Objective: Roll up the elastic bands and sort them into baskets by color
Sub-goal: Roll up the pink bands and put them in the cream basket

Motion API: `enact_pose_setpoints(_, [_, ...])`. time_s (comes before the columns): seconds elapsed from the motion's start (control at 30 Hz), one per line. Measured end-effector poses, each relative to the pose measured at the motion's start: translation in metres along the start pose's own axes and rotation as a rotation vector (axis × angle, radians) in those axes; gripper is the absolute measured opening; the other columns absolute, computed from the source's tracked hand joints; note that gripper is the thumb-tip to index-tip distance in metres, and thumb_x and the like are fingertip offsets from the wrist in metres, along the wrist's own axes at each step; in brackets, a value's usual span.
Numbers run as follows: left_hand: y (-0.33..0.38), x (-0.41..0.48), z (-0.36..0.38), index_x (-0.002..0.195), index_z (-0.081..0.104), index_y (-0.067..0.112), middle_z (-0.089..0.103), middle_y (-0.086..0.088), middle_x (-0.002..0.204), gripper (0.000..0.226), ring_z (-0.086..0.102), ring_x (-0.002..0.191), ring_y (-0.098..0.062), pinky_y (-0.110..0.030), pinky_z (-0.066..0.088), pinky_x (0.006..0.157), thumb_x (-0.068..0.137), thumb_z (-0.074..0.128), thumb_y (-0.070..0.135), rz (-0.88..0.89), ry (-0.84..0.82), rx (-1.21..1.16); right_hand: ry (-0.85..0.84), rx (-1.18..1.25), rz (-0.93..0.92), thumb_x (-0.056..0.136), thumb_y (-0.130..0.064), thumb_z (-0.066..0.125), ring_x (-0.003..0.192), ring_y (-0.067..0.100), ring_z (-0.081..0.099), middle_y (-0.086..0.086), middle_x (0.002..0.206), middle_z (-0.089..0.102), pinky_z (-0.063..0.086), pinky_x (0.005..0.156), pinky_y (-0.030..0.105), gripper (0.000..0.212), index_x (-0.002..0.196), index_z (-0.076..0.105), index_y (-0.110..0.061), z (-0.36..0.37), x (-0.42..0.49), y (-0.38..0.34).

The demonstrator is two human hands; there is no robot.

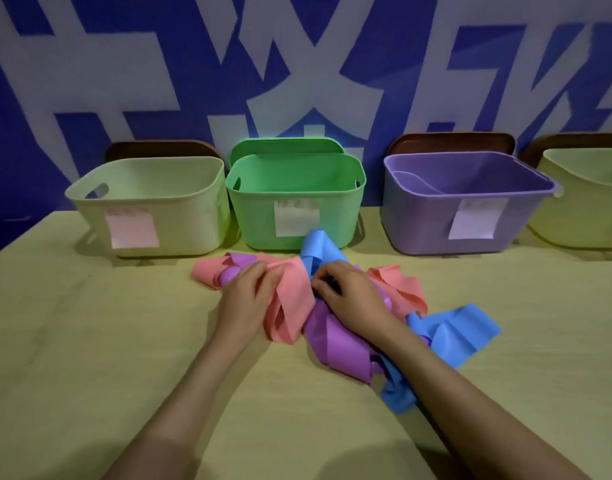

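Three colours of bands [332, 341], pink, purple and blue, lie tangled just before the green basket [256, 209]; left hand [245, 296] pinches the pink band [294, 306], right hand [349, 289] curls among them, grip unclear; step: separating, none rolled yet; next likely calls for pulling one band free.

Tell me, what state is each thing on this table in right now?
Pink bands: unrolled, tangled.
Purple bands: unrolled, tangled.
Blue bands: unrolled, tangled.
Left hand: pinches a pink band.
Right hand: fingers curled into heap; hold unclear.
Pale basket: upright, uncovered.
Green basket: upright, uncovered.
Purple basket: upright, uncovered.
Yellow basket: upright, uncovered.
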State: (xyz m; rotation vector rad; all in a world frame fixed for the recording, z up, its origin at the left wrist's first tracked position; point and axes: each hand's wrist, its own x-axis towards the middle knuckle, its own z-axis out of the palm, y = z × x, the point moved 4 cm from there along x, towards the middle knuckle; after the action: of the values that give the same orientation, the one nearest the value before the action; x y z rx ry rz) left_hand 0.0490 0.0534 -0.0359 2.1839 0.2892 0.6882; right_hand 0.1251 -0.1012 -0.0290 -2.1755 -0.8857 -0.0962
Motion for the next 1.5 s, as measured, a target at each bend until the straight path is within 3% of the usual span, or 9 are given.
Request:
enact_pose_setpoints(0.1, [0.031, -0.006, -0.009, 0.087, 0.064, 0.017, 0.062, 0.004, 0.08, 0.017, 0.055, 0.08, -0.016, -0.029, 0.038, 0.07, 0.094, 0.055, 0.029, 0.066, 0.022, -0.05, 0.005, 0.132, -0.054, 0.086, -0.004, 0.059, 0.098, 0.015, 0.056, 0.003, 0.104, 0.065, 0.04, 0.081, 0.012, 0.019, 0.104, 0.063, -0.009, -0.017, -0.014, -0.016])
enact_pose_setpoints(0.3, [0.094, -0.018, -0.037, 0.084, 0.067, 0.011, 0.063, -0.01, 0.073, 0.023, 0.048, 0.067, -0.011, -0.029, 0.037, 0.063, 0.09, 0.061, 0.032, 0.103, 0.046, -0.228, -0.204, 0.556, -0.02, 0.087, -0.005, 0.065, 0.104, 0.008, 0.06, -0.003, 0.112, 0.063, 0.05, 0.092, 0.027, 0.034, 0.116, 0.054, -0.02, -0.049, -0.042, -0.053])
enact_pose_setpoints(0.47, [0.144, -0.016, -0.061, 0.081, 0.064, 0.013, 0.058, -0.004, 0.075, 0.013, 0.048, 0.071, -0.011, -0.025, 0.036, 0.066, 0.09, 0.063, 0.022, 0.121, 0.039, -0.505, 0.003, 0.611, -0.037, 0.092, -0.015, 0.062, 0.064, 0.003, 0.054, -0.011, 0.073, 0.061, 0.046, 0.06, 0.019, 0.005, 0.09, 0.062, -0.02, -0.078, -0.045, -0.09])
enact_pose_setpoints(0.6, [0.159, -0.012, -0.074, 0.08, 0.057, 0.018, 0.057, -0.008, 0.073, 0.011, 0.049, 0.063, -0.016, -0.028, 0.037, 0.059, 0.09, 0.063, 0.02, 0.041, -0.019, -0.603, 0.175, 0.912, 0.052, 0.095, -0.01, 0.054, 0.064, 0.005, 0.064, 0.001, 0.079, 0.066, 0.051, 0.059, 0.02, 0.01, 0.094, 0.062, -0.015, -0.111, -0.04, -0.108])
enact_pose_setpoints(0.73, [0.155, -0.013, -0.081, 0.079, 0.058, 0.017, 0.067, -0.008, 0.075, 0.013, 0.059, 0.068, -0.021, -0.033, 0.042, 0.067, 0.087, 0.066, 0.023, -0.015, -0.127, -0.614, 0.186, 0.826, 0.097, 0.091, -0.007, 0.06, 0.063, 0.005, 0.064, 0.0, 0.077, 0.067, 0.05, 0.055, 0.02, 0.008, 0.092, 0.059, -0.015, -0.128, -0.039, -0.109])
enact_pose_setpoints(0.93, [0.151, -0.021, -0.089, 0.086, 0.05, 0.009, 0.063, -0.005, 0.065, 0.019, 0.056, 0.048, -0.011, -0.022, 0.046, 0.05, 0.083, 0.069, 0.012, -0.023, -0.13, -0.607, 0.26, 0.652, 0.121, 0.089, 0.0, 0.055, 0.058, 0.011, 0.061, 0.009, 0.08, 0.064, 0.049, 0.049, 0.021, 0.011, 0.095, 0.06, -0.006, -0.152, -0.044, -0.099])
enact_pose_setpoints(1.1, [0.143, -0.019, -0.096, 0.109, 0.055, 0.012, 0.066, -0.006, 0.094, 0.04, 0.062, 0.081, -0.019, -0.029, 0.048, 0.071, 0.077, 0.068, -0.008, -0.074, -0.234, -0.752, 0.317, 0.873, 0.198, 0.094, -0.001, 0.046, 0.051, 0.014, 0.053, 0.009, 0.068, 0.059, 0.041, 0.045, 0.021, 0.018, 0.098, 0.061, -0.009, -0.163, -0.041, -0.092])
enact_pose_setpoints(1.3, [0.135, -0.008, -0.098, 0.092, 0.062, 0.018, 0.064, -0.001, 0.095, 0.021, 0.058, 0.086, -0.014, -0.028, 0.047, 0.078, 0.079, 0.073, 0.006, 0.002, 0.001, -0.525, 0.224, 1.041, 0.23, 0.097, -0.009, 0.038, 0.04, 0.005, 0.029, -0.001, 0.053, 0.044, 0.02, 0.04, 0.016, 0.028, 0.089, 0.065, -0.011, -0.16, -0.038, -0.091])
enact_pose_setpoints(1.5, [0.136, -0.01, -0.088, 0.1, 0.069, 0.014, 0.069, 0.005, 0.09, 0.021, 0.061, 0.082, -0.011, -0.022, 0.045, 0.071, 0.081, 0.071, 0.024, -0.013, -0.179, -0.487, 0.32, 1.233, 0.384, 0.094, -0.015, 0.046, 0.06, 0.01, 0.057, 0.002, 0.063, 0.062, 0.043, 0.061, 0.027, 0.02, 0.079, 0.059, -0.014, -0.165, -0.039, -0.085])
